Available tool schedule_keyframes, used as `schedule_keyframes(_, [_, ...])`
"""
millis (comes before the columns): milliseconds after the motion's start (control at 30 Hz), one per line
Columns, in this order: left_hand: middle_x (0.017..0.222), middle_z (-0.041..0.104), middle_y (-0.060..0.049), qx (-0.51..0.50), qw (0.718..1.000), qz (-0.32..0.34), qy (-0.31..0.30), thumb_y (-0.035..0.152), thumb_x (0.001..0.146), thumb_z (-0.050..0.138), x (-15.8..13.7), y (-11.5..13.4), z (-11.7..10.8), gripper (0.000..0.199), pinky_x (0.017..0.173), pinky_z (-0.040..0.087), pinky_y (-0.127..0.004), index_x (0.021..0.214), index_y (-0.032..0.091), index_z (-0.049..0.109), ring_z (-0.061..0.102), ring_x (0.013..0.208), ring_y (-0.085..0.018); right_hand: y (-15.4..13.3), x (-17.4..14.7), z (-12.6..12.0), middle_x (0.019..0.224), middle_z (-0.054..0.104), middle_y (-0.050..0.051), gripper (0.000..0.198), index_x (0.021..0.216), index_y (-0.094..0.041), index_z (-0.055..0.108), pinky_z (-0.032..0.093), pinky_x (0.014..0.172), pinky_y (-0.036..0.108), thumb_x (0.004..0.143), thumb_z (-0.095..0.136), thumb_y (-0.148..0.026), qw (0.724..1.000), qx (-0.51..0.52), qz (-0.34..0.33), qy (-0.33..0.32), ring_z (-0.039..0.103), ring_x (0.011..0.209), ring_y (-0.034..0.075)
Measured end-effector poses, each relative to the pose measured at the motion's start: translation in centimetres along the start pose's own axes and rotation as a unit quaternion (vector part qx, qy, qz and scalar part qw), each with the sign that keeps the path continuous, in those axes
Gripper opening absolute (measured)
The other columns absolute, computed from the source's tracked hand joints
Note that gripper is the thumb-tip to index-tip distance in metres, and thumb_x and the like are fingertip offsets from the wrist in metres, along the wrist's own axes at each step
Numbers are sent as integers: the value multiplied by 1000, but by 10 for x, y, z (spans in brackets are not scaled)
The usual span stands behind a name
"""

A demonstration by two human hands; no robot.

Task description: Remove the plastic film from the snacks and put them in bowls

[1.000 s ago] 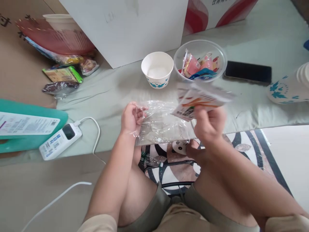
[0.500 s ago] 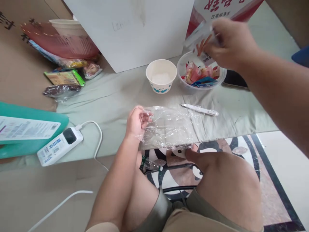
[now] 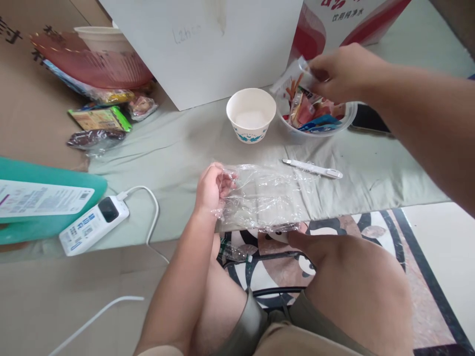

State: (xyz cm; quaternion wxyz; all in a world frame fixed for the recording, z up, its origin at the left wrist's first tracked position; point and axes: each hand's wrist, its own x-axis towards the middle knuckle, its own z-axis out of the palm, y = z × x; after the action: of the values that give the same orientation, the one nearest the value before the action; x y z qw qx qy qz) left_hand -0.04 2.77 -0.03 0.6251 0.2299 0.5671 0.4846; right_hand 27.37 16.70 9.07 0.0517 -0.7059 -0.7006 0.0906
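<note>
My left hand (image 3: 213, 190) is curled at the left end of a crinkled sheet of clear plastic film (image 3: 265, 193), which spreads over the cloth and hangs past its front edge. My right hand (image 3: 345, 71) reaches to the back right, gripping a part-clear snack packet (image 3: 295, 86) with a printed picture on it. The packet is at the left rim of a clear plastic bowl (image 3: 351, 118) that contains several red and blue packets (image 3: 321, 121). Beside that bowl, a white paper bowl (image 3: 251, 116) with blue-green leaf print stands upright. A white utility knife (image 3: 312, 168) lies by the film.
A white board or box (image 3: 222, 49) and a red-and-white carton (image 3: 334, 29) stand behind. Several snack packets (image 3: 100, 118) lie at left by a pink basket (image 3: 63, 59). A white power bank (image 3: 94, 225) with a cable (image 3: 154, 212) and a green container (image 3: 52, 173) are at front left. A dark phone (image 3: 371, 118) lies right.
My right hand has moved down a little, bringing the snack packet lower against the clear bowl. My left hand stays on the film. The view has shifted slightly.
</note>
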Motion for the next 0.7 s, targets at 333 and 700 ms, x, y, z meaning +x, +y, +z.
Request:
schedule_keyframes(333, [55,63,2,-1,1000,-2,5,29,58,57,0,1,0,18,35,13,-16,69,22,45,53,40,-8,9,-9,-3,136,65,29,65,139,5,55,45,109,59,80,75,-10,996,53,63,20,58,134,42])
schedule_keyframes(700, [54,63,2,2,1000,-6,5,28,57,58,0,3,1,18,34,15,-15,67,21,45,53,40,-8,5,17,-2,147,56,18,108,167,-22,19,49,104,47,80,81,-24,969,197,130,75,61,127,29])
